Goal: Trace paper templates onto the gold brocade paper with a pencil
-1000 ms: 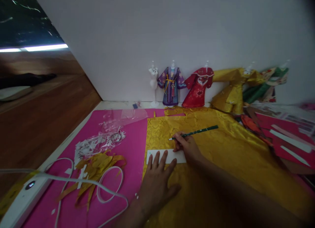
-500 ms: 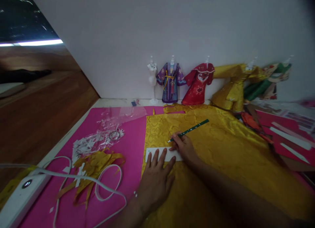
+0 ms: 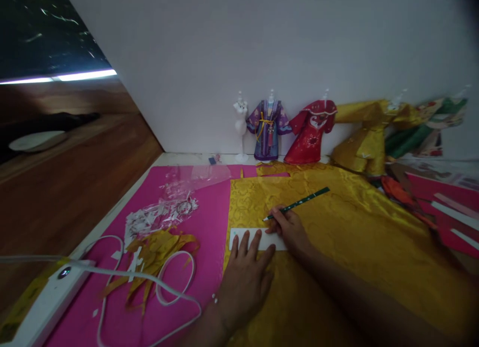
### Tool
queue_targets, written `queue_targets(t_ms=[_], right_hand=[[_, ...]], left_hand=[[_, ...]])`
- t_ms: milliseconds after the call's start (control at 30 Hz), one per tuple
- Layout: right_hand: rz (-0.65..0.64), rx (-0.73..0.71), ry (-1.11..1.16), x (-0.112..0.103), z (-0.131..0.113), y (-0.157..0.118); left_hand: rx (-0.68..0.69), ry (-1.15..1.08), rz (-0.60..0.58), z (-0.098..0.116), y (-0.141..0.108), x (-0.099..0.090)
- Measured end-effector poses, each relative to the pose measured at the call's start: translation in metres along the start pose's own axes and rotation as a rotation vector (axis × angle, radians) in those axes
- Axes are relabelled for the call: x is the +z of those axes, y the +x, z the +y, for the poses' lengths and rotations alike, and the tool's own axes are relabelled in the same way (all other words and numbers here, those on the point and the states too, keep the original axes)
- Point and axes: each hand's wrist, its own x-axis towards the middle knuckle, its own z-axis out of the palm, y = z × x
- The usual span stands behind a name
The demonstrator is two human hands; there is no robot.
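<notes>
Taking the white card (image 3: 279,241) as the centre of my clock face, I have the left hand (image 3: 245,277) at seven o'clock, palm down, fingers spread wide with their tips on the card; it grips nothing. A white power strip (image 3: 56,304) lies between eight and nine, a white cable (image 3: 149,275) looping from near it towards my left wrist. The card lies flat on the patterned yellow cloth (image 3: 337,237), close to the cloth's left edge, with pink sheeting (image 3: 211,207) showing beyond that edge.

At three o'clock, my right hand (image 3: 290,229) holds a dark green pencil (image 3: 307,198) in a narrow pinch, fingertips closed round it near the tip. The pencil slants up towards two, its tip just past the card's far edge; I can't tell whether it touches the cloth.

Yellow scraps (image 3: 160,252) sit at nine, with clear plastic and white clippings (image 3: 153,217) a little farther, between nine and ten. Red sheets (image 3: 422,187) lie near three.

Farthest, by the pale wall (image 3: 187,87), I see a bare mini mannequin (image 3: 240,127) and a purple robe (image 3: 267,132) around twelve, a red dress (image 3: 309,137) at one, and a gold outfit (image 3: 370,137) and green garment (image 3: 406,140) at two.
</notes>
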Motion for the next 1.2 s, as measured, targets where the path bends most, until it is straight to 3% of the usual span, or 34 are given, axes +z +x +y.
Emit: queue_targets(t_ms=[367,600,767,1033,1200], right_hand=[[-0.016,0.085,0.157,0.0,-0.009,0.018],[0.023,0.02,0.162,-0.017,-0.034,0.032],[0.001,-0.014,0.073,-0.023,-0.038,0.04],[-0.243,-0.018,-0.145,0.01,-0.023,0.03],[-0.354,-0.096,-0.31,0.036,-0.007,0.025]], left_hand=[[-0.004,-0.029,-0.012,0.001,-0.001,-0.003],[-0.004,-0.032,0.017,-0.001,0.001,0.001],[0.008,-0.03,0.018,-0.002,0.001,0.003],[0.01,-0.04,0.012,0.0,-0.001,0.001],[0.01,-0.109,0.098,-0.003,-0.004,0.009]])
